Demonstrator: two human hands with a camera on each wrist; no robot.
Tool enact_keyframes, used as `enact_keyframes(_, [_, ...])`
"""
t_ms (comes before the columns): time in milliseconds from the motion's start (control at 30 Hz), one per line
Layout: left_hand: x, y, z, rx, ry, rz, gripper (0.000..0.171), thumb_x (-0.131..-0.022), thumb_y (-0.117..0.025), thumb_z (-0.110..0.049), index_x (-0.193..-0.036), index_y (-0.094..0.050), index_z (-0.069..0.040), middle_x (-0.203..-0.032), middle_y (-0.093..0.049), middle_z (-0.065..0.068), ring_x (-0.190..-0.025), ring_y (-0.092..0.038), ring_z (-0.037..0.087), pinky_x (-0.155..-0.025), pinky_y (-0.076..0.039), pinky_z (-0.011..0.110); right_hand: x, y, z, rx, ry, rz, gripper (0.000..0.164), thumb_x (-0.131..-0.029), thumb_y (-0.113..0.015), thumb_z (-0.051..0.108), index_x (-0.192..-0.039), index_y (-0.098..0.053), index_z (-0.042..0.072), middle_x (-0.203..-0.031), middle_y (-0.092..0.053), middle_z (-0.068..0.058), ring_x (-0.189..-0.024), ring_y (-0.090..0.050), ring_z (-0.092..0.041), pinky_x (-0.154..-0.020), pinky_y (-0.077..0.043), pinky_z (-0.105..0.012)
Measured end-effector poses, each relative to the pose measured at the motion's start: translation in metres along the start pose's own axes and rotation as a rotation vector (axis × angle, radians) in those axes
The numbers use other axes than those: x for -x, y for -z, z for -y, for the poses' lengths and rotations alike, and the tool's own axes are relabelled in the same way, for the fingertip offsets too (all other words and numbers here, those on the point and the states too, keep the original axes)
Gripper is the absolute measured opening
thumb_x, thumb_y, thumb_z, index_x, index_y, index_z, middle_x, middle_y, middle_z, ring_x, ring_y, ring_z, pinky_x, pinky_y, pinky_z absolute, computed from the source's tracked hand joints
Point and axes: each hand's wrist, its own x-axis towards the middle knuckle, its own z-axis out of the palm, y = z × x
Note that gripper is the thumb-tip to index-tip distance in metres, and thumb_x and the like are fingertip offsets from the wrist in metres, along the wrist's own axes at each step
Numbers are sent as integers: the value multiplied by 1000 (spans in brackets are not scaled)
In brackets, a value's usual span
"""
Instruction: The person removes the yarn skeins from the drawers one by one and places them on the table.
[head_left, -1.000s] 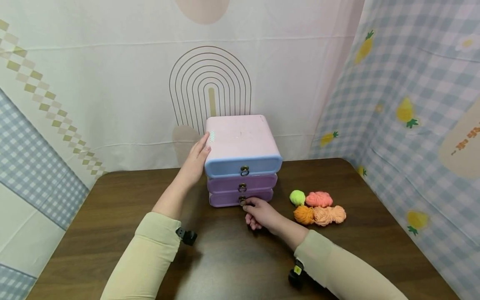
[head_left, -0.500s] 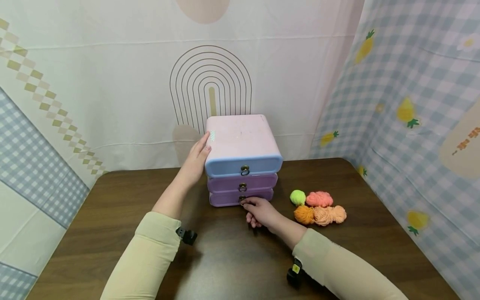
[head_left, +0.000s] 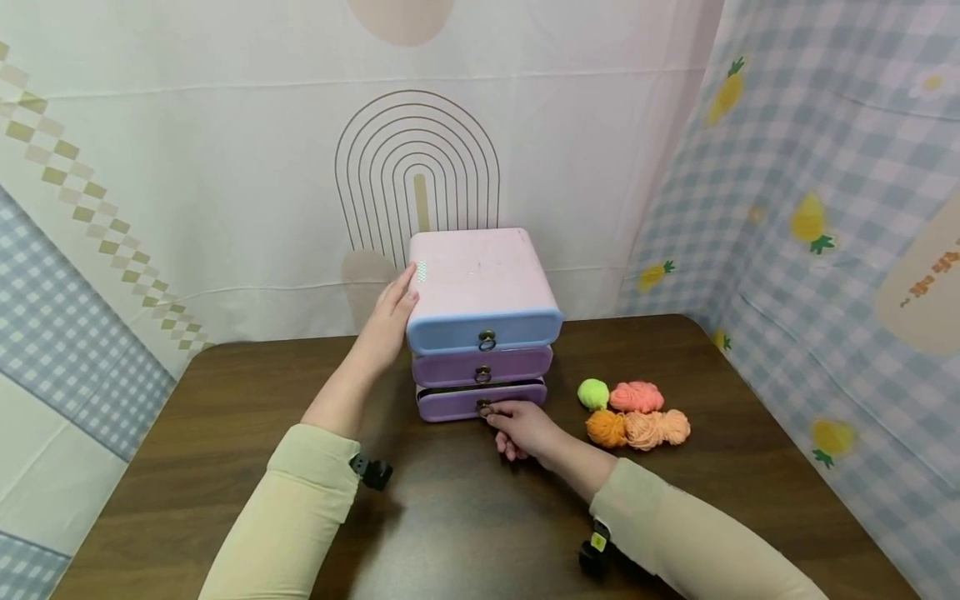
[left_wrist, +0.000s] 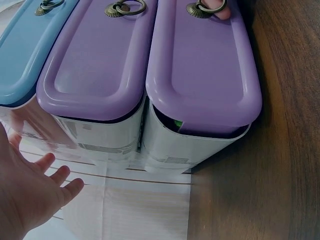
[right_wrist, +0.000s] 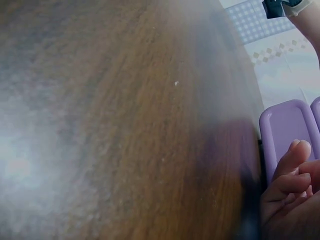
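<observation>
A stack of small drawers with a pink top (head_left: 480, 267) stands at the back of the table. Its upper drawer (head_left: 446, 335) is blue; the middle drawer (head_left: 446, 368) and bottom drawer (head_left: 446, 407) are purple. The bottom drawer sticks out slightly, with a dark gap above its front. In the left wrist view, something green (left_wrist: 178, 123) shows through that gap. My right hand (head_left: 527, 427) pinches the bottom drawer's brass ring pull (left_wrist: 214, 6). With fingers extended, my left hand (head_left: 386, 323) rests against the stack's upper left side.
Right of the drawers lie a lime-green yarn ball (head_left: 593, 394), a coral yarn bundle (head_left: 637, 397), an orange yarn ball (head_left: 606, 428) and peach yarn (head_left: 657, 429). A patterned cloth (head_left: 262, 167) hangs behind the wooden table (head_left: 247, 417).
The bottom drawer has come forward a little from its shut position, opening a gap along its top. My right hand moved slightly toward me with it; my left hand stayed on the stack.
</observation>
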Motion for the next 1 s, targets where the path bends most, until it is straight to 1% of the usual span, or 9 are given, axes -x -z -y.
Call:
enact_keyframes(300, [-1,0,1,1,4,7,59,-105,-31,-50,-159,-22,-30,-163,-17,13,-148,-16,35,-116,-15,59,12,3,1,50,-1,32,31,-102,-54,15,-130,-63,6,-54,-56,-1,-40,-47,-8,-39,-34,-21])
enact_keyframes(533, [-1,0,3,6,-6,2,58,-105,-31,-49,-159,-22,-29,-163,-18,13,-149,-16,33,-117,-15,58,19,3,-2,82,-8,53,29,-101,-56,15,-127,-66,6,-53,-55,-2,-39,-46,-8,-38,-34,-21])
enact_keyframes(600, [-1,0,3,7,-2,3,58,-105,-31,-49,-159,-22,-30,-163,-18,12,-149,-15,32,-117,-14,58,22,3,-3,90,-3,63,29,-101,-56,15,-126,-67,6,-53,-55,-2,-39,-46,-8,-38,-34,-21])
enact_keyframes(833, [0,0,2,4,5,4,58,-105,-30,-50,-159,-22,-31,-163,-17,12,-149,-16,33,-116,-15,59,35,4,-7,149,33,99,26,-101,-57,16,-123,-69,7,-54,-57,-2,-40,-46,-10,-43,-42,-25])
enact_keyframes(1000, [-1,0,1,4,1,0,58,-105,-31,-49,-159,-22,-30,-163,-18,13,-148,-16,33,-116,-15,59,46,3,-8,182,61,115,25,-100,-58,17,-120,-70,6,-53,-56,-2,-38,-45,-10,-43,-41,-26])
